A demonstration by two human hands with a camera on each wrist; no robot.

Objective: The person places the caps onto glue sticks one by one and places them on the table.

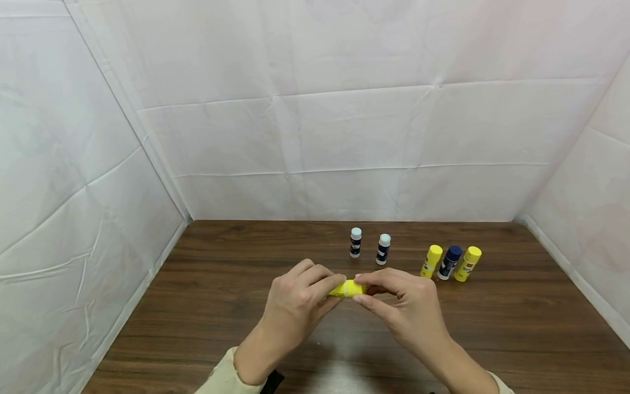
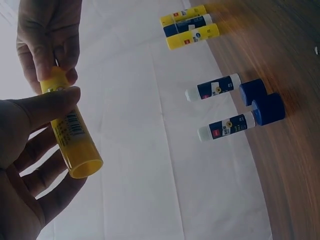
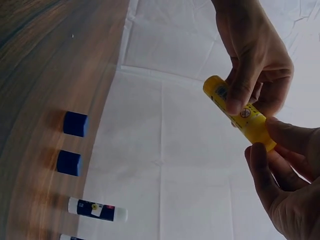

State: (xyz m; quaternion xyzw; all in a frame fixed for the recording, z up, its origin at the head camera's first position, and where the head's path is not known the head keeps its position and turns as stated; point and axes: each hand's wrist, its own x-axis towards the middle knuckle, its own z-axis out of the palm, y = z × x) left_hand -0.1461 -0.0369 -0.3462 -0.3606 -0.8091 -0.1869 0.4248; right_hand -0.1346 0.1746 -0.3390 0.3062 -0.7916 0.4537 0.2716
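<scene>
A yellow glue stick point(image 1: 347, 288) was held above a dark wooden table point(image 1: 211, 306), lying roughly level between a person's two bare hands. The left hand point(image 1: 301, 293) gripped its body, thumb on one side and fingers curled round the other; the right hand point(image 1: 415, 303) pinched its other end between thumb and fingertips. A pale ring showed between the two grips, probably the seam where the cap point(image 3: 261, 134) met the body. Beyond the held stick and a little to its right, two white-topped glue sticks point(image 1: 355, 242) point(image 1: 383, 249) with dark labels stood upright, uncapped. Farther to its right, two yellow glue sticks point(image 1: 431, 261) point(image 1: 468, 264) stood close together with a blue-capped glue stick point(image 1: 450, 262) between them. On the table below it, seen only from the wrists, were two loose blue caps point(image 3: 75, 124) point(image 3: 69, 163). The step in hand looked like working the cap loose, though whether it had begun to part could not be told. The next move seemed to call for a steady left grip on the body while the right pulled straight along its length.
</scene>
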